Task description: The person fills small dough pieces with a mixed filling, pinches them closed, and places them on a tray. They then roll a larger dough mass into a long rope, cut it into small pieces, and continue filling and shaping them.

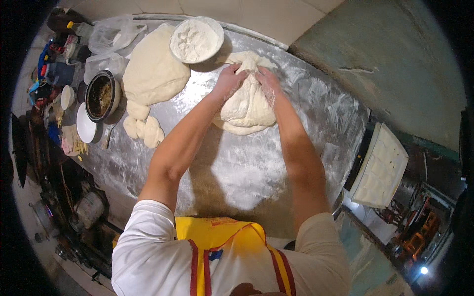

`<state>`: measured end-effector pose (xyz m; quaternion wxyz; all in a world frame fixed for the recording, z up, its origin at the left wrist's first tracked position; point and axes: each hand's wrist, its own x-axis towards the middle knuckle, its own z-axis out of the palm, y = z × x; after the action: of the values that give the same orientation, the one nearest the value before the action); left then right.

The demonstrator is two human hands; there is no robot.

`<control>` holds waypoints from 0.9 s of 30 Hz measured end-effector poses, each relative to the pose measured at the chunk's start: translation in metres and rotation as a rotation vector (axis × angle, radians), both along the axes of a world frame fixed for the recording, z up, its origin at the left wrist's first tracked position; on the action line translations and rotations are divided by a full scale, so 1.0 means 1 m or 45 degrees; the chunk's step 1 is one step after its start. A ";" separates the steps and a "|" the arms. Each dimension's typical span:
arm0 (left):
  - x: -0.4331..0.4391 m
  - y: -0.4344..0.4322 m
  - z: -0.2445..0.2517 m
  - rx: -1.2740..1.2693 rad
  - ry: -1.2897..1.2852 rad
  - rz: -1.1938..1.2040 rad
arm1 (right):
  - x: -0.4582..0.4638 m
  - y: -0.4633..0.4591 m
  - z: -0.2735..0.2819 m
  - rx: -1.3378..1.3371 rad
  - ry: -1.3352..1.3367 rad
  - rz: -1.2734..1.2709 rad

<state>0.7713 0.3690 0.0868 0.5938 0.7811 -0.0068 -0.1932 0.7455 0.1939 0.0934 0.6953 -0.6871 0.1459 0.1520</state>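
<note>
Both my hands grip a large piece of soft white dough on a floured metal worktable. My left hand grasps the dough's far part from the left, and my right hand does so from the right. Between them the dough is gathered into a raised ridge with long folds. Its far end spreads flat past my fingertips, and its near end lies as a rounded flap on the table. Fingertips of both hands are partly sunk in the dough or hidden by it.
Left of my hands lies a bigger dough slab, with small dough pieces nearby. A bowl of flour stands against the slab. Further left are a dark-rimmed pot, a white bowl and plastic bags. At right sits a white tray.
</note>
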 end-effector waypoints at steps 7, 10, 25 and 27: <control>-0.160 0.105 0.038 0.274 -0.785 -0.813 | -0.195 -0.046 -0.012 -0.452 -0.663 0.490; -0.164 0.124 0.012 0.250 -0.629 0.140 | -0.200 -0.065 -0.011 -0.195 0.052 -0.586; -0.271 0.139 0.029 0.175 -0.496 -0.544 | -0.323 -0.023 0.011 -0.351 -0.020 0.430; -0.278 0.143 0.018 0.116 0.040 -0.192 | -0.334 -0.035 -0.006 -0.218 -0.105 0.158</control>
<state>0.4935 0.5118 0.1050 0.5414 0.8014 -0.0475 -0.2498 0.4113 0.1592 0.0876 0.6288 -0.7574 0.0869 0.1533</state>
